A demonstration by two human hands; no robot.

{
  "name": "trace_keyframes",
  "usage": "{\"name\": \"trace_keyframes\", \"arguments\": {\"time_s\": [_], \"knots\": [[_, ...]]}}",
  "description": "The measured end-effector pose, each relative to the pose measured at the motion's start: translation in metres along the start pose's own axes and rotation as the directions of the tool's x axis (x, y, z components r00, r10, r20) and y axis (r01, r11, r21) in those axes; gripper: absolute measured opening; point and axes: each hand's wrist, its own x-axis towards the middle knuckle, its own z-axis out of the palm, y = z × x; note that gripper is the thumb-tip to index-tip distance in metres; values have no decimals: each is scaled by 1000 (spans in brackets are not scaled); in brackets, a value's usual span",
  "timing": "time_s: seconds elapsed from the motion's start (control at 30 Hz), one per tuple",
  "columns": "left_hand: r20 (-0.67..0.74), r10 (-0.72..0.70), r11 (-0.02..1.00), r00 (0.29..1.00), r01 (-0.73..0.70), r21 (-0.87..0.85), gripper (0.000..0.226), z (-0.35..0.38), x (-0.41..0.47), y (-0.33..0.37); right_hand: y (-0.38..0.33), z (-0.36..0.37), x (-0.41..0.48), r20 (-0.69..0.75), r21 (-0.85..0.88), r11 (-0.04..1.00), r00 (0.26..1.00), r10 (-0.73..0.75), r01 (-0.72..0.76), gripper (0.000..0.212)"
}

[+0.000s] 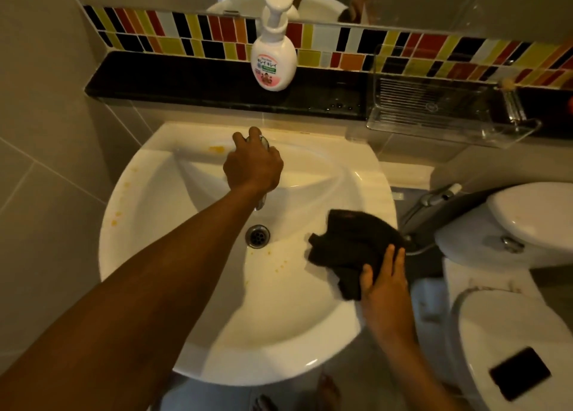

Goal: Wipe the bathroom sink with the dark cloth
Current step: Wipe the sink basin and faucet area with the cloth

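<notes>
Gripping the tap at the sink's back edge, the left hand is clenched over the chrome handle. The right hand grasps the cloth, which lies bunched on the sink's right rim, partly inside the basin. Between them sits the drain, with yellow spots near it and along the left rim. A soap bottle stands on the black ledge behind the sink.
</notes>
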Motion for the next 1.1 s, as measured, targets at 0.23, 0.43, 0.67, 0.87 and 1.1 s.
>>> {"name": "trace_keyframes", "arguments": {"time_s": [0.23,0.43,0.67,0.87,1.1], "knots": [[-15,-14,1000,1000,14,8,42,1,0,1,-6,21,-75,67,-143,988,995,74,-64,84],[3,1,1000,1000,-1,11,46,1,-1,-2,-1,28,-28,-18,205,974,995,101,-95,68],[258,-90,990,962,57,131,68,-17,4,5,9,6,4,106,260,963,994,41,-67,70],[106,162,948,981,-184,259,77,-6,-49,-1,29,-26,13,75,658,726,976,203,-201,56],[329,582,660,743,-669,343,68,28,-134,-1,32,-49,37,197,567,751,941,275,-338,55]]}}
